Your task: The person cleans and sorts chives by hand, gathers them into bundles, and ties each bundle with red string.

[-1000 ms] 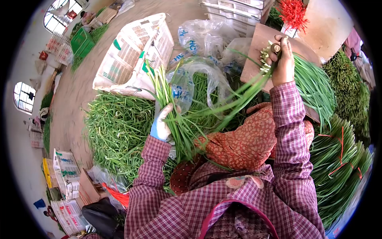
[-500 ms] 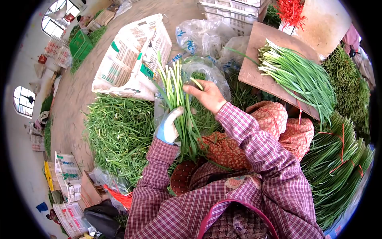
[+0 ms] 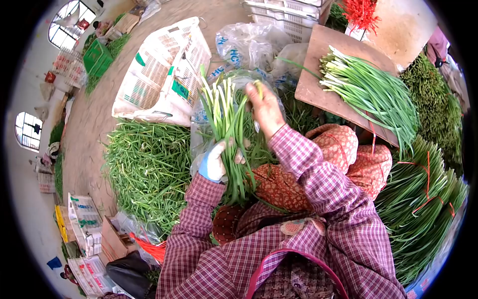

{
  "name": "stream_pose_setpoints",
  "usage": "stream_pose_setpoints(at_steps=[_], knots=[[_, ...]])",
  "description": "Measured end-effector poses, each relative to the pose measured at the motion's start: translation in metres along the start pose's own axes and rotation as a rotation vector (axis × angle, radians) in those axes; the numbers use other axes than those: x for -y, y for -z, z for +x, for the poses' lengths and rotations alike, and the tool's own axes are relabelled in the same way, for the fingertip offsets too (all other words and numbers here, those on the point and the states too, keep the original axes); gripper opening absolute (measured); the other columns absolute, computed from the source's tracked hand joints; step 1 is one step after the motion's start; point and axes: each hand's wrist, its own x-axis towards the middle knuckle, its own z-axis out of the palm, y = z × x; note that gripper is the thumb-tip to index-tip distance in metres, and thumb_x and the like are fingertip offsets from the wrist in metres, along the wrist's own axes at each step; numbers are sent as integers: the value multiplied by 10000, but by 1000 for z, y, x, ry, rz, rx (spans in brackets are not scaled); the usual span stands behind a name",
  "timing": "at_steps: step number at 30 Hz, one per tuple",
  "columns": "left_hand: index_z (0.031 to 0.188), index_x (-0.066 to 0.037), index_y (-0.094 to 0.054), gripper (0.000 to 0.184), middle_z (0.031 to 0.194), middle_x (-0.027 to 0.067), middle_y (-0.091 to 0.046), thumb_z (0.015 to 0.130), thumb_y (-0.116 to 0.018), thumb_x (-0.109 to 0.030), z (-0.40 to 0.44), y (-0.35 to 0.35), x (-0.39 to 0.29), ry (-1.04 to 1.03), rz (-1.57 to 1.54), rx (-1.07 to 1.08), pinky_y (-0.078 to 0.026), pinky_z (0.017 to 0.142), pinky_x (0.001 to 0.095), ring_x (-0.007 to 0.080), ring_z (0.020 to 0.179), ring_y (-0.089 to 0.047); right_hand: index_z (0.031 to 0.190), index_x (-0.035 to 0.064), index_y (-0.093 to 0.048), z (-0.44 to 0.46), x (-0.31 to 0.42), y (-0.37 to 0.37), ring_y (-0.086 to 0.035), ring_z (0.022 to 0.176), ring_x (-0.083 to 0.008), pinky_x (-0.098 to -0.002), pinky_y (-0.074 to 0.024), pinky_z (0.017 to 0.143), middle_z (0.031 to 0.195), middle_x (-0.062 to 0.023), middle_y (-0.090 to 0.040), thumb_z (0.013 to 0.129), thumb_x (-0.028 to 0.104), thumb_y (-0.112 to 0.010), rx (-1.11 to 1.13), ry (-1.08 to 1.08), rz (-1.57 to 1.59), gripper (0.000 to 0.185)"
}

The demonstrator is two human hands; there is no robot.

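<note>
My left hand [image 3: 215, 160], in a white and blue glove, is wrapped around a bunch of garlic chives [image 3: 225, 117]. The pale stalk ends point up and away from me, and the green leaves hang down over my lap. Just right of the bunch's upper part, my bare right hand [image 3: 265, 109] has its fingers pinched on a single chive stalk [image 3: 258, 88], whose pale tip shows above them. Behind the hands lies a clear plastic bag [image 3: 249, 75] with greens inside. Part of the bunch below my left hand is hidden by its fingers.
To the left is a heap of loose green leaves [image 3: 144, 169], with a white plastic crate [image 3: 164, 65] behind it. A board [image 3: 311, 92] at the right carries a sorted chive bundle [image 3: 371, 87]. Tied bundles [image 3: 418, 199] lie at my right; red ties [image 3: 361, 12] hang at the back.
My right hand has risen slightly and turned more upright, still pinching a stalk beside the bunch. My left hand and the bunch have shifted slightly right.
</note>
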Motion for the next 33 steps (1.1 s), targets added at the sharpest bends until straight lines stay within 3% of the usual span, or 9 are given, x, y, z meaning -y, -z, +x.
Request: stream_pose_setpoints(at_steps=[4, 7, 9, 12, 15, 25, 27, 28, 33], knots=[[1298, 8, -429, 522, 1245, 249, -530, 919, -470, -348, 2, -14, -12, -21, -4, 41, -516, 621, 318, 151, 634, -569, 954, 114, -491, 2, 34, 22, -594, 680, -134, -283, -504, 605, 803, -26, -595, 961, 447, -430, -62, -106, 454, 339], [1315, 20, -412, 547, 1247, 243, -528, 918, -472, -351, -1, -19, -18, -8, 79, -65, -530, 624, 307, 152, 657, -585, 976, 106, -484, 18, 13, 38, -530, 550, -102, -267, -500, 519, 759, 10, -561, 965, 411, -448, 77, -134, 600, 308], [1339, 25, -391, 579, 1265, 240, -517, 912, -485, -355, 0, -25, -20, -6, 90, -58, -541, 630, 293, 149, 670, -598, 1026, 62, -506, 20, 0, 39, -529, 587, -106, -273, -508, 579, 746, -8, -552, 928, 421, -526, 125, -129, 259, 374], [1229, -38, -488, 494, 1150, 238, -578, 879, -528, -385, 1, -27, -16, 12, 141, -139, -487, 554, 331, 162, 551, -535, 1023, -11, -552, 7, -10, 16, -603, 865, -198, -332, -493, 762, 920, -106, -639, 812, 441, -682, 186, 144, -184, 516], [1206, -37, -493, 466, 1164, 232, -573, 888, -521, -376, -1, -9, -3, 110, 30, -254, -479, 560, 353, 191, 576, -547, 998, -25, -570, -10, 10, 6, -664, 880, -302, -388, -499, 708, 949, -228, -655, 778, 330, -731, 176, 251, -440, 448], [1163, -9, -499, 459, 1107, 230, -596, 877, -536, -366, -3, -1, -8, 139, 142, -218, -482, 559, 349, 243, 614, -581, 805, -6, -579, -8, 13, 6, -622, 777, -395, -462, -489, 700, 781, -211, -635, 726, 239, -666, 152, 277, -600, 272], [1181, -6, -489, 485, 1049, 230, -615, 869, -537, -374, -3, -9, -15, 117, 276, -291, -490, 554, 343, 235, 607, -588, 764, -1, -581, -8, 16, 9, -615, 751, -392, -462, -492, 682, 765, -199, -626, 706, 217, -647, 37, 462, -630, 235], [1174, 26, -522, 393, 909, 171, -654, 896, -543, -250, -2, -31, -22, 7, 209, -307, -502, 551, 295, 175, 605, -598, 815, 22, -583, -6, 14, 12, -612, 731, -383, -464, -496, 663, 780, -172, -617, 700, 230, -668, 23, 517, -660, 253], [1198, 20, -519, 419, 971, 179, -653, 877, -577, -242, -3, -30, -32, 31, 307, -301, -500, 552, 279, 176, 610, -599, 944, 41, -555, 4, 16, 25, -617, 724, -369, -438, -514, 643, 876, -168, -606, 710, 231, -703, 39, 561, -869, 336]])
